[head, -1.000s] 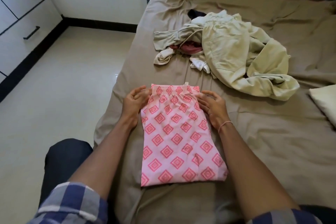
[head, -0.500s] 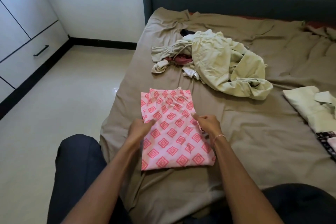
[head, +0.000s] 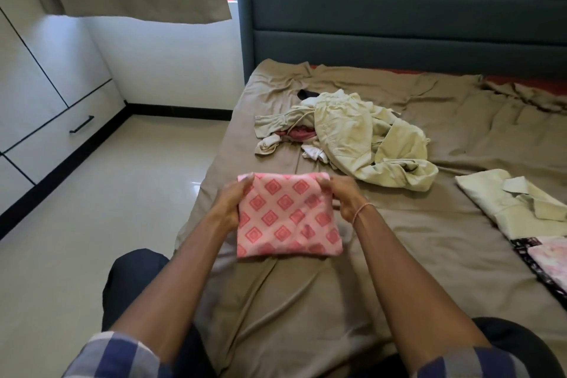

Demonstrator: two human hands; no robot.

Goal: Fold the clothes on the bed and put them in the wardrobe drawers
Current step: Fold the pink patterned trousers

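While bent over the near bed [head: 429,258], held folded pink patterned garment [head: 285,218] on it by far corners, left grip [head: 233,207] and right grip [head: 343,197] both curled onto cloth. Farther off, heaped pale clothes [head: 359,135]; at right, folded shirt [head: 509,202].

Only 1 cam, head-worn wide-angle, looks fwd & down along bed [head: 475,132] toward headboard [head: 399,15], close over near edge.

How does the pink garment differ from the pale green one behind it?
The pink garment is folded square and diamond-patterned; the pale green garment lies crumpled and plain. The left hand and right hand grip the pink garment, not the pale green garment. Both are on the bed.
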